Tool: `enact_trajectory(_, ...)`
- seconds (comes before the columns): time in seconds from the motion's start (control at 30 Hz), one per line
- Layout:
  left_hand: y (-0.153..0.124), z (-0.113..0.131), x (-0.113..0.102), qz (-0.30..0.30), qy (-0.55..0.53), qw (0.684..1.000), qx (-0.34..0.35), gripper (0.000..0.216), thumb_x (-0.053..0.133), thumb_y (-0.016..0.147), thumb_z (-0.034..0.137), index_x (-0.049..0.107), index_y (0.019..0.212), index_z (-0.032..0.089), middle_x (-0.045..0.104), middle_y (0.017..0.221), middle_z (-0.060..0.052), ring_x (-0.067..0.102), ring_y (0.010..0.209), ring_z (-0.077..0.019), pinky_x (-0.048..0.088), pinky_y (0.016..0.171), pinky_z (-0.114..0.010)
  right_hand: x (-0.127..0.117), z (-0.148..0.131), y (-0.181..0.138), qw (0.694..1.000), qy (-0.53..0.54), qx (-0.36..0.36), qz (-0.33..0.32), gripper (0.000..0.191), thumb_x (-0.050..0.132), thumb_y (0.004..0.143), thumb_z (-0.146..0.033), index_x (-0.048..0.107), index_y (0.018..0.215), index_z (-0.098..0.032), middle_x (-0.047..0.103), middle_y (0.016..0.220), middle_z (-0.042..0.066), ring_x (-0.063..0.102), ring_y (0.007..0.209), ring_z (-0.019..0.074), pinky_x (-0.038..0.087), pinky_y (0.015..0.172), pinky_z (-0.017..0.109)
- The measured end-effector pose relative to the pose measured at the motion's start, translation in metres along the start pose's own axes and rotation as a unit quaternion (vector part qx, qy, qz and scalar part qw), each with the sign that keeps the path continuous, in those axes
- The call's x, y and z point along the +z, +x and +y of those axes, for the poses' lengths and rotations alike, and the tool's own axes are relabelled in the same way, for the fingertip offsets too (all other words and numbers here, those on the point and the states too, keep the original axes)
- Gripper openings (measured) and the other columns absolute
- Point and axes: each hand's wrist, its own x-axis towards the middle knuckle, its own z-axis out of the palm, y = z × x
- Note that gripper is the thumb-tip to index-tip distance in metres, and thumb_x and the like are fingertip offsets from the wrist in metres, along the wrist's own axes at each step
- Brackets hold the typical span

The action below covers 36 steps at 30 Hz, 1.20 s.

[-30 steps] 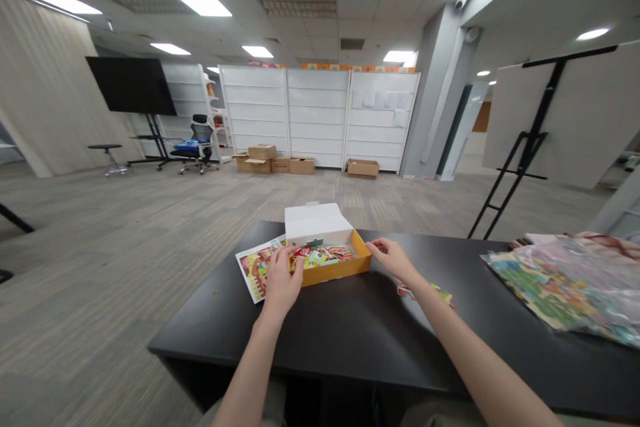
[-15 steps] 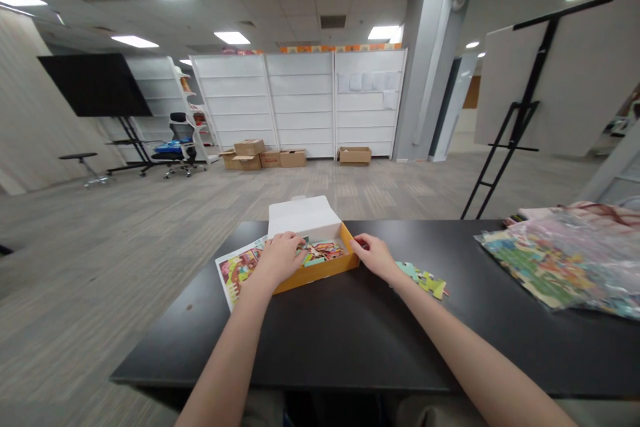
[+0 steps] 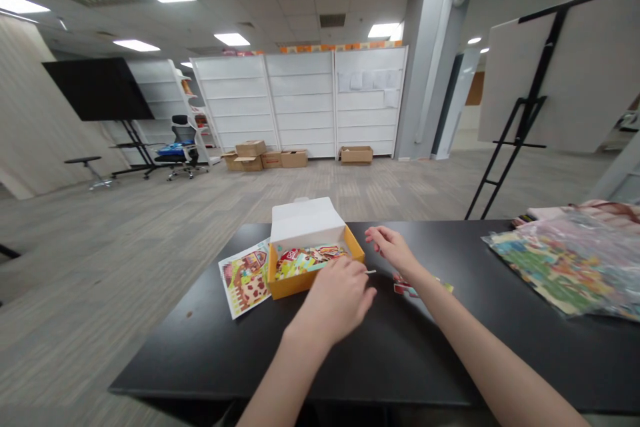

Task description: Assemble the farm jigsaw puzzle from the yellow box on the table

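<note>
A yellow box (image 3: 293,287) with its white lid (image 3: 307,219) raised stands on the black table. Colourful jigsaw puzzle pieces (image 3: 295,261) lie inside it. My left hand (image 3: 343,293) is over the box's front right corner, fingers pinched on a thin puzzle piece (image 3: 371,271), of which only a pale edge shows. Just right of the box, my right hand (image 3: 393,250) is raised with loosely bent fingers and nothing visible in them. Beneath my right forearm, partly hidden, more puzzle pieces (image 3: 404,288) lie on the table, red and green ones among them.
A printed picture sheet (image 3: 245,280) lies left of the box, partly against it. Plastic-bagged colourful puzzles (image 3: 560,267) cover the table's right side. Beyond the black table (image 3: 200,347) stand an easel board (image 3: 520,120), cardboard boxes (image 3: 250,155) and white shelving (image 3: 300,107).
My left hand has come out of the box and moved right, holding a puzzle piece. My right hand has let go of the box's right side. Red pieces now show under my right forearm.
</note>
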Motion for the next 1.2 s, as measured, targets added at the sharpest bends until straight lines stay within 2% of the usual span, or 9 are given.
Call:
enact_trajectory(0.17,-0.008,0.033,0.025,-0.105,0.019,0.994,-0.022,0.036,0.068,0.088,0.037,0.068,0.113,0.011,0.066,0.118,-0.019,0.06,0.109,-0.0358,0.052,0.09,-0.049,-0.003,0.005,0.001,1.0,0.007,0.015,0.0,0.046,0.061,0.08,-0.061,0.068,0.089,-0.016,0.072,0.08,0.006,0.054,0.057,0.0126,0.046,0.055,0.027)
enact_trajectory(0.3,-0.012,0.019,0.006,-0.153,-0.094,0.984,-0.014,0.02,0.062,0.09,0.031,0.068,0.104,0.018,0.072,0.106,-0.01,0.066,0.1,-0.0287,0.054,0.086,-0.04,0.003,0.01,-0.001,0.999,-0.04,-0.014,-0.02,0.038,0.064,0.08,-0.054,0.068,0.091,-0.017,0.073,0.087,0.006,0.062,0.071,0.0159,0.052,0.067,0.03)
enact_trajectory(0.4,-0.011,-0.018,-0.013,-0.086,-0.152,0.984,-0.047,0.018,0.052,0.095,0.028,0.068,0.102,0.023,0.073,0.106,-0.005,0.068,0.098,-0.022,0.052,0.087,-0.032,0.009,0.015,-0.004,0.997,-0.052,-0.018,-0.046,0.036,0.066,0.081,-0.049,0.067,0.098,-0.017,0.073,0.096,0.007,0.067,0.08,0.0176,0.054,0.077,0.032)
enact_trajectory(0.5,-0.009,-0.074,-0.018,0.005,-0.101,0.985,-0.14,0.028,0.042,0.098,0.024,0.068,0.108,0.021,0.073,0.112,-0.007,0.067,0.106,-0.0237,0.049,0.096,-0.035,0.013,0.018,-0.006,0.995,-0.049,-0.016,-0.08,0.034,0.066,0.083,-0.045,0.067,0.101,-0.017,0.074,0.099,0.008,0.069,0.088,0.0194,0.055,0.084,0.035)
enact_trajectory(0.6,-0.01,-0.124,-0.013,-0.064,-0.06,0.981,-0.176,0.031,0.046,0.093,0.02,0.07,0.113,0.018,0.073,0.116,-0.01,0.066,0.112,-0.0261,0.048,0.1,-0.036,0.013,0.021,-0.006,0.994,-0.05,-0.013,-0.101,0.033,0.064,0.086,-0.045,0.067,0.103,-0.017,0.074,0.102,0.009,0.07,0.092,0.0208,0.056,0.088,0.036)
enact_trajectory(0.7,-0.011,-0.149,-0.006,-0.13,-0.073,0.971,-0.185,0.044,0.055,0.079,0.011,0.07,0.119,0.02,0.074,0.118,-0.007,0.069,0.108,-0.0245,0.05,0.096,-0.032,0.012,0.023,-0.006,0.992,-0.054,-0.009,-0.111,0.032,0.063,0.088,-0.045,0.067,0.103,-0.017,0.075,0.103,0.009,0.07,0.093,0.0212,0.056,0.087,0.036)
enact_trajectory(0.83,-0.009,-0.151,-0.004,-0.154,-0.076,0.968,-0.182,0.061,0.061,0.069,0.008,0.068,0.127,0.024,0.069,0.13,-0.006,0.064,0.119,-0.0262,0.046,0.103,-0.033,0.012,0.023,-0.007,0.991,-0.071,-0.011,-0.113,0.032,0.061,0.089,-0.045,0.067,0.104,-0.017,0.074,0.104,0.009,0.07,0.092,0.0211,0.057,0.085,0.036)
enact_trajectory(1.07,-0.005,-0.147,-0.008,-0.151,-0.06,0.968,-0.193,0.04,0.07,0.07,0.02,0.074,0.11,0.02,0.073,0.118,-0.01,0.064,0.114,-0.031,0.047,0.101,-0.038,0.012,0.019,-0.008,0.99,-0.085,-0.019,-0.106,0.031,0.06,0.09,-0.045,0.068,0.103,-0.018,0.074,0.103,0.009,0.069,0.091,0.0209,0.056,0.083,0.035)
enact_trajectory(1.2,-0.011,-0.147,-0.011,-0.15,-0.084,0.967,-0.19,0.035,0.068,0.073,0.024,0.073,0.108,0.02,0.074,0.115,-0.009,0.067,0.107,-0.0276,0.049,0.097,-0.035,0.011,0.017,-0.008,0.989,-0.089,-0.021,-0.113,0.032,0.06,0.09,-0.045,0.069,0.103,-0.018,0.074,0.104,0.009,0.069,0.092,0.0217,0.056,0.083,0.036)
